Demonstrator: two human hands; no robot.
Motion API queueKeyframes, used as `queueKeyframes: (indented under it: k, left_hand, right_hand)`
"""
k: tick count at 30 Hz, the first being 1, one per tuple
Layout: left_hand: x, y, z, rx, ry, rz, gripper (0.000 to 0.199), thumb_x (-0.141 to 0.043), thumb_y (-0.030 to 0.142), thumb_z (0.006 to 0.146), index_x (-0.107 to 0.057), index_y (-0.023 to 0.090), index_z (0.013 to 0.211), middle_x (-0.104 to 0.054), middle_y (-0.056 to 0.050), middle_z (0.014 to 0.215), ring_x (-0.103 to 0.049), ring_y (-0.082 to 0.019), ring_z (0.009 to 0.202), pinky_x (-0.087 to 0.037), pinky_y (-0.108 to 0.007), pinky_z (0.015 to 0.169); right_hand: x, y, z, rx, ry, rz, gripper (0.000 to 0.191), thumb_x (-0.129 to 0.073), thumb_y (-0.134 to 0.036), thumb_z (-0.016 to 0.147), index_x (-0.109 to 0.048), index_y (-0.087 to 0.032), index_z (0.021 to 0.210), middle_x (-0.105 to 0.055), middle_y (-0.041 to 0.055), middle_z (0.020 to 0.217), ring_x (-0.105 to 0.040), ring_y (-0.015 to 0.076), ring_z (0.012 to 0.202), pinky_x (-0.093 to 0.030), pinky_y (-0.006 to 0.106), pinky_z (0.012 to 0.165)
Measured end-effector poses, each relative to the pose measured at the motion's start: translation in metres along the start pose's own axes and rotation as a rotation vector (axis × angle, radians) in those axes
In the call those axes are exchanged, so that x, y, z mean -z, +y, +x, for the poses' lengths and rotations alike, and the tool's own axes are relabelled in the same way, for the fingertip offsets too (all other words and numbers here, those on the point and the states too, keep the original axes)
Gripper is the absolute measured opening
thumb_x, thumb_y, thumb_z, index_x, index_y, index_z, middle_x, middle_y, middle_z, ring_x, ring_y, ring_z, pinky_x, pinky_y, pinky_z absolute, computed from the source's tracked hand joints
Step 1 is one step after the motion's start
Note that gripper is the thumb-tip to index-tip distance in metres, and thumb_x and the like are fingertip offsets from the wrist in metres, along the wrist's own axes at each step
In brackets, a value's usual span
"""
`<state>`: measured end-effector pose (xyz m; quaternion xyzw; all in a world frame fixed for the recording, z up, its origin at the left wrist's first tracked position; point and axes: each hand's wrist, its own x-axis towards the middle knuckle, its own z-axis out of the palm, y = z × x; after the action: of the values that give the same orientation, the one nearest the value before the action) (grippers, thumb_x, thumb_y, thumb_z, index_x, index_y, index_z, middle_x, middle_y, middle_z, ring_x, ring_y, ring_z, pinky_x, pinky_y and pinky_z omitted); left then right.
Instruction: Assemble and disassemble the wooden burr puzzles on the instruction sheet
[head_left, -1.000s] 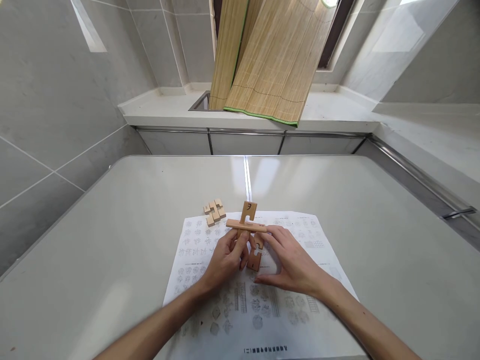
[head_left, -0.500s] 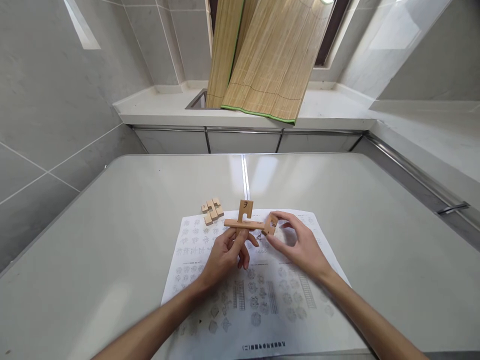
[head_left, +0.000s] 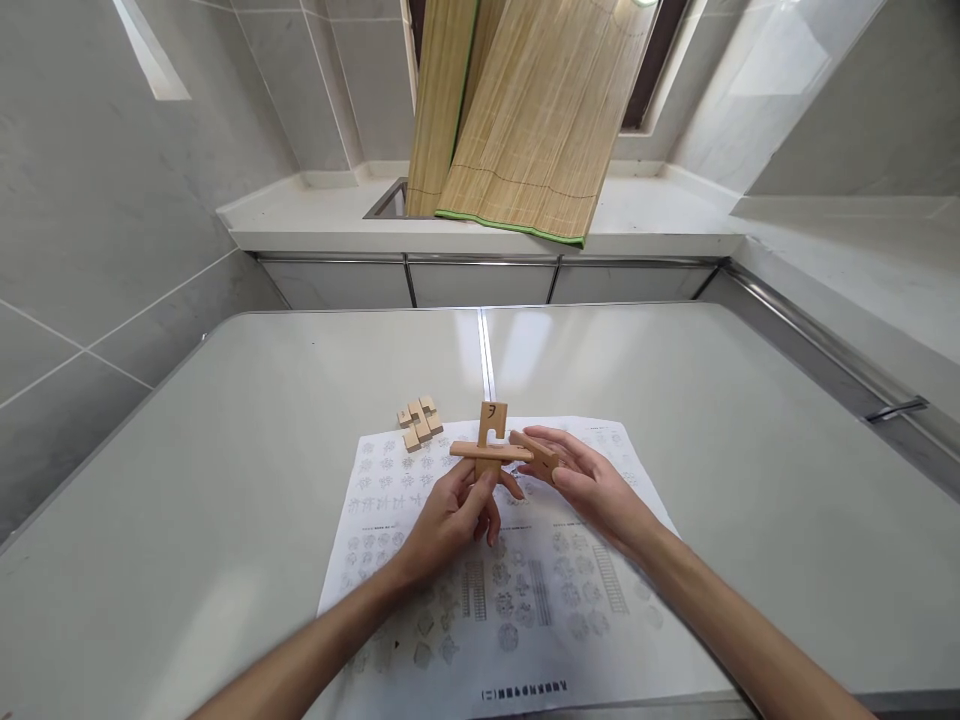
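Fingers and thumb of my left hand (head_left: 457, 505) pinch the lower part of an upright notched wooden puzzle piece (head_left: 493, 418), which bears a dark mark near its top. A flat wooden bar (head_left: 480, 452) lies crosswise through or against it; how the two join is hidden. My right hand (head_left: 592, 480) grips another notched wooden piece (head_left: 541, 458), held slanting at the bar's right end. Whether that piece touches the bar, I cannot tell. Beneath both hands lies a printed sheet (head_left: 540, 640) with rows of small figures and line drawings.
A cluster of pale wooden notched pieces (head_left: 420, 423) rests at the sheet's far left corner. The light table (head_left: 225, 480) has a seam down its middle. Behind it stand a white counter (head_left: 300, 215), a sink edge (head_left: 386, 200) and a hanging bamboo blind (head_left: 532, 130).
My right hand has turned its wooden piece from more upright to slanting, its lower end now toward my right thumb. The left hand's hold stays nearly the same. The view has shifted slightly.
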<state>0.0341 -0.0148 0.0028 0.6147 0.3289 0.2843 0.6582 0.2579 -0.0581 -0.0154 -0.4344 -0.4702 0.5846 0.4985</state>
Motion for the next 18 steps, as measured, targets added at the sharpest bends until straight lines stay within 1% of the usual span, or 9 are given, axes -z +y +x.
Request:
queueKeyframes:
  k: [1,3,6,8,11,15,18]
  left_hand:
    - [0.000,0.000,0.000,-0.002,0.001,0.007,0.041,-0.050,0.051,0.108,-0.062,0.017,0.128,-0.074,-0.008,0.101,-0.055,-0.008,0.049,-0.041,-0.024,0.049]
    - [-0.002,0.000,-0.001,-0.001,0.002,0.024,0.039,-0.050,0.051,0.108,-0.062,0.016,0.121,-0.072,-0.005,0.088,-0.054,-0.009,0.047,-0.040,-0.024,0.049]
    - [-0.004,0.002,-0.002,0.009,0.008,0.076,0.039,-0.048,0.052,0.108,-0.061,0.017,0.100,-0.061,0.003,0.064,-0.047,-0.009,0.044,-0.038,-0.024,0.047]
    - [-0.005,0.002,-0.003,0.019,0.016,0.121,0.043,-0.046,0.053,0.108,-0.057,0.018,0.087,-0.053,0.005,0.057,-0.041,-0.009,0.042,-0.036,-0.024,0.046]
    - [-0.005,0.001,-0.003,0.009,0.012,0.188,0.046,-0.046,0.052,0.108,-0.053,0.019,0.078,-0.049,0.005,0.055,-0.040,-0.009,0.045,-0.034,-0.024,0.048]
    - [-0.005,-0.003,-0.003,-0.059,-0.038,0.323,0.043,-0.043,0.046,0.109,-0.053,0.019,0.077,-0.051,0.003,0.061,-0.042,-0.011,0.051,-0.034,-0.026,0.052]
    - [-0.005,-0.004,-0.004,-0.081,-0.088,0.380,0.043,-0.039,0.043,0.111,-0.048,0.020,0.075,-0.050,0.002,0.062,-0.039,-0.011,0.052,-0.032,-0.027,0.054]
  right_hand:
    - [0.000,-0.001,-0.001,0.004,0.013,-0.038,0.058,-0.076,-0.058,0.090,-0.063,-0.034,0.141,-0.059,0.0100,0.156,-0.058,0.0357,0.142,-0.045,0.060,0.120]
    - [-0.001,-0.006,-0.002,0.016,0.040,-0.106,0.058,-0.076,-0.059,0.090,-0.063,-0.034,0.141,-0.058,0.0102,0.157,-0.056,0.0363,0.144,-0.048,0.060,0.117]
    - [-0.002,-0.011,-0.004,0.029,0.053,-0.149,0.059,-0.077,-0.060,0.089,-0.062,-0.033,0.139,-0.061,0.0108,0.154,-0.058,0.0356,0.143,-0.052,0.057,0.115]
    - [-0.003,-0.012,-0.004,0.048,0.044,-0.157,0.060,-0.078,-0.060,0.088,-0.061,-0.033,0.139,-0.062,0.0112,0.152,-0.060,0.0345,0.141,-0.052,0.056,0.116]
    - [-0.005,-0.006,-0.003,0.081,0.022,-0.150,0.063,-0.082,-0.057,0.087,-0.058,-0.033,0.140,-0.061,0.0114,0.152,-0.063,0.0327,0.137,-0.052,0.053,0.116]
    - [-0.010,0.001,-0.005,0.071,-0.028,-0.118,0.068,-0.088,-0.047,0.084,-0.055,-0.033,0.143,-0.061,0.0123,0.150,-0.060,0.0319,0.140,-0.049,0.053,0.119]
    - [-0.012,0.001,-0.007,0.072,-0.023,-0.092,0.071,-0.090,-0.045,0.083,-0.054,-0.033,0.143,-0.058,0.0130,0.153,-0.059,0.0320,0.142,-0.048,0.053,0.120]
